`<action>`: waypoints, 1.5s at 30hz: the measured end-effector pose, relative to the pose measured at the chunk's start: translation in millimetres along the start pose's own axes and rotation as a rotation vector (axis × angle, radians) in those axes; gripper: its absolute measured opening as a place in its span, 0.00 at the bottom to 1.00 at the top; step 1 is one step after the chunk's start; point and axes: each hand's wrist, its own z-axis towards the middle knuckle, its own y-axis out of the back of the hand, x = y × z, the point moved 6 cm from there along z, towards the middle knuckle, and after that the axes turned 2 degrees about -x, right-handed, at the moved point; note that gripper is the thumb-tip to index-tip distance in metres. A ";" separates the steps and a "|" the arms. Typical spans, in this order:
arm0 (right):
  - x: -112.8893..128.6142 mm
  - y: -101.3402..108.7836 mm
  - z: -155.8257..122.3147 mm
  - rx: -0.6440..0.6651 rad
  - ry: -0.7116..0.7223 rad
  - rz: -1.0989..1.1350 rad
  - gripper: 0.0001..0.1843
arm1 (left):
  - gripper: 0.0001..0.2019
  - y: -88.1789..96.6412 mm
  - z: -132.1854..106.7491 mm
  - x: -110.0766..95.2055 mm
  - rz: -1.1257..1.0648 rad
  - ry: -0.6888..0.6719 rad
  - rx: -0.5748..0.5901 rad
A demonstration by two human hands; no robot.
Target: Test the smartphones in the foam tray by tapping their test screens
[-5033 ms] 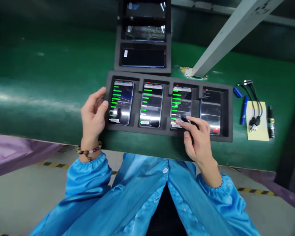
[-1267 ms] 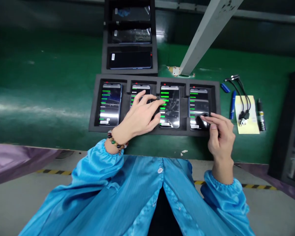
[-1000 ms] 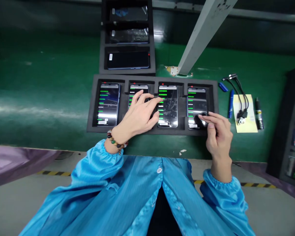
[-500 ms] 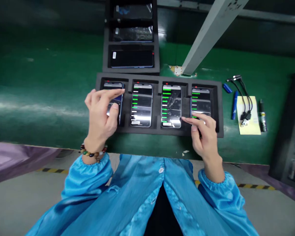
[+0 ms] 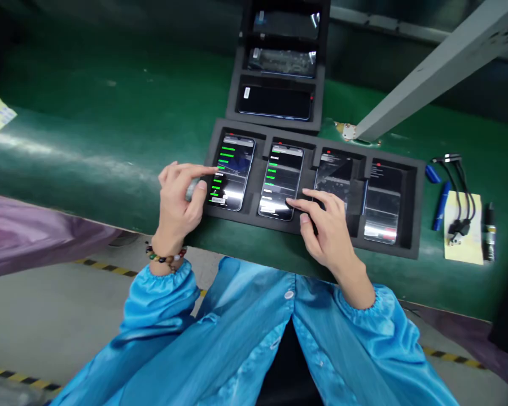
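Note:
A black foam tray (image 5: 414,220) in front of me holds several smartphones, each in its own slot. My left hand (image 5: 178,200) has its index finger stretched to the left edge of the leftmost phone (image 5: 236,169), whose screen shows green and white text lines. Over the lower right corner of the second phone (image 5: 283,176), also lit with green and white lines, points the index finger of my right hand (image 5: 328,231). That hand partly covers the third phone (image 5: 332,172), which has a dark screen. Small pale text shows on the rightmost phone (image 5: 383,200). Neither hand grasps anything.
A second foam tray (image 5: 233,104) with phones lies behind. Right of the front tray are a blue marker (image 5: 442,206), short black cables (image 5: 461,225) on a yellow notepad (image 5: 469,248), and a dark pen (image 5: 490,231). A grey metal post (image 5: 423,82) rises behind.
My right hand has moved left from the two right-hand phones to the second one. The leftmost screen now lists green lines; the two right ones lost theirs. The view has shifted and tilted.

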 end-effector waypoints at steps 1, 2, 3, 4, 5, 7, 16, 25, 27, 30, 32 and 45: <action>2.1 -3.2 2.9 0.007 0.006 -0.001 0.21 | 0.27 -0.7 -0.8 0.8 -0.013 -0.022 -0.006; 3.6 -5.6 4.7 0.013 0.014 -0.007 0.20 | 0.25 -0.9 -1.5 1.9 -0.031 -0.043 -0.024; 4.4 -7.4 5.4 0.020 0.023 -0.015 0.20 | 0.24 -0.7 -2.1 3.3 -0.049 -0.060 -0.045; 4.6 -8.4 5.4 0.024 0.031 -0.023 0.20 | 0.22 -0.4 -2.5 5.1 -0.065 -0.071 -0.065; 4.4 -8.7 4.8 0.025 0.035 -0.028 0.20 | 0.20 0.3 -2.7 7.2 -0.079 -0.075 -0.085; 3.1 -7.8 3.1 0.013 0.035 -0.029 0.20 | 0.18 1.8 -3.0 11.2 -0.096 -0.076 -0.110; -0.5 -5.9 1.3 -0.033 -0.011 -0.019 0.19 | 0.19 2.4 -4.2 20.4 -0.106 -0.039 -0.134; -3.3 -13.1 12.9 -0.041 -0.131 -0.099 0.20 | 0.18 -7.1 1.8 13.5 -0.149 -0.051 -0.153; -1.1 -15.7 14.2 -0.006 -0.102 -0.086 0.21 | 0.16 -8.7 2.4 13.7 -0.164 -0.051 -0.155; 1.5 -17.7 14.4 0.048 -0.059 -0.062 0.22 | 0.15 -10.5 2.5 15.0 -0.188 -0.049 -0.156; 2.7 -17.9 13.7 0.079 -0.033 -0.046 0.23 | 0.15 -10.7 2.6 15.2 -0.194 -0.051 -0.160; -9.3 -8.4 7.3 -0.108 -0.156 -0.049 0.19 | 0.14 -8.2 1.8 13.5 -0.204 -0.084 -0.202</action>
